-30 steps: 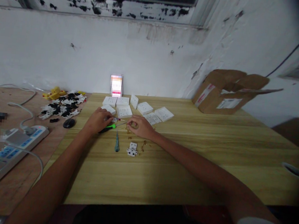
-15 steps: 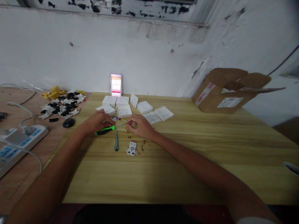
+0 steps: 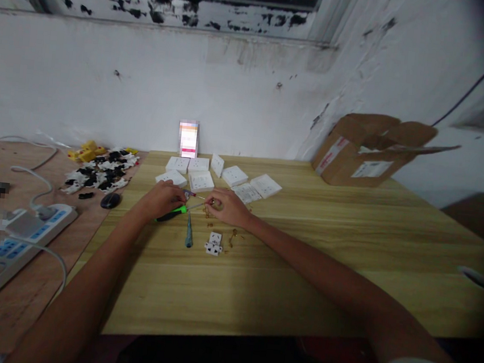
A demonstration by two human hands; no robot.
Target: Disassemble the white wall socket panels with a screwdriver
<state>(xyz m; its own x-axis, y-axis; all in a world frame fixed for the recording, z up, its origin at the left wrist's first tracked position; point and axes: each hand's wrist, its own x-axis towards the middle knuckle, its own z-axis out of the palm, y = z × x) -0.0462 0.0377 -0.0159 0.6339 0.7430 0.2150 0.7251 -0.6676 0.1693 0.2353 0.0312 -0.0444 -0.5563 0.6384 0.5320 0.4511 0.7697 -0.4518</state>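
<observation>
My left hand (image 3: 164,199) is closed over the table, its curled fingers beside a green-and-black screwdriver (image 3: 172,215); what they hold is hidden. To its right, my right hand (image 3: 226,207) pinches something too small to name. Between the two hands a thin tool with a reddish part (image 3: 189,194) points toward the right fingers. A teal-handled screwdriver (image 3: 189,236) lies below, its shaft pointing away from me. Nearer to me rests a white socket insert (image 3: 214,244). Small brass-coloured pieces (image 3: 233,236) are scattered around it.
Several white socket plates (image 3: 201,180) lie behind my hands, with a lit phone (image 3: 188,139) against the wall. An open cardboard box (image 3: 367,151) stands at the back right. To the left are black and white parts (image 3: 101,171), a mouse (image 3: 110,200) and a power strip (image 3: 16,257).
My left hand has shifted slightly to the right, and its fingers have drawn closer together. My right hand keeps its pinch in nearly the same place.
</observation>
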